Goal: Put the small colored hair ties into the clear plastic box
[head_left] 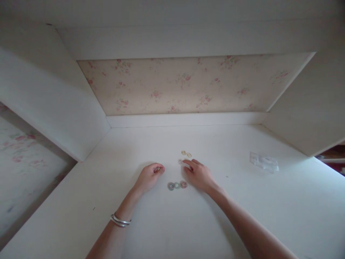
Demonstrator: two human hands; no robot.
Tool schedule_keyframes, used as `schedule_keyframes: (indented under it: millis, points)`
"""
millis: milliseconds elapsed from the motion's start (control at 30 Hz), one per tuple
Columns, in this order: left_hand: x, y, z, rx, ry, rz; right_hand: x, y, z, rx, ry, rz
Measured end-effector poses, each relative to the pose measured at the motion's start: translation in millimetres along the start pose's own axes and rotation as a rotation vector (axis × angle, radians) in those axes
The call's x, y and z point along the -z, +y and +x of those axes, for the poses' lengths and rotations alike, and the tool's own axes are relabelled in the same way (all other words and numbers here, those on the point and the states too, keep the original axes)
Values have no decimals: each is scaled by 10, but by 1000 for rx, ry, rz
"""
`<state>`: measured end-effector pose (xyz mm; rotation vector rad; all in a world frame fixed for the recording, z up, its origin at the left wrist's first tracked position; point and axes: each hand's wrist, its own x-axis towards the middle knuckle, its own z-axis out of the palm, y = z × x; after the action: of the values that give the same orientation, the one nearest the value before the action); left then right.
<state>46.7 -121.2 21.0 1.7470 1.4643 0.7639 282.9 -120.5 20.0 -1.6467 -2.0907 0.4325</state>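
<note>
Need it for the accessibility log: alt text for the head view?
Two bare hands rest on a white desk: left hand curled, right hand fingering a small pale bead. Three round beads lie between them, gold rings beyond.

Plenty of open desk (172, 230) around me. Lower left and lower right of the frame are bare, so either arm can slide in or out freely. Mid-frame is tighter: three small rings (177, 185) lie in a row between my left hand (148, 176) and right hand (198, 174), and two gold rings (186, 154) lie just above my right fingertips. A clear plastic bag (263, 162) lies at right, well apart. Side panels and the back ledge (185, 119) close off the upper frame.
</note>
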Motion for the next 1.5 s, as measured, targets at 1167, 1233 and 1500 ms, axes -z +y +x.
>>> schedule_keyframes:
  millis: [1167,1233,1500]
  points:
    - [9,23,6,-28,-9,-33,-78,-9,-591,320,11,107]
    - [8,21,2,-24,-16,-26,-73,-8,-595,326,-4,86]
    - [2,14,0,-14,-25,-36,-81,-12,-590,340,6,96]
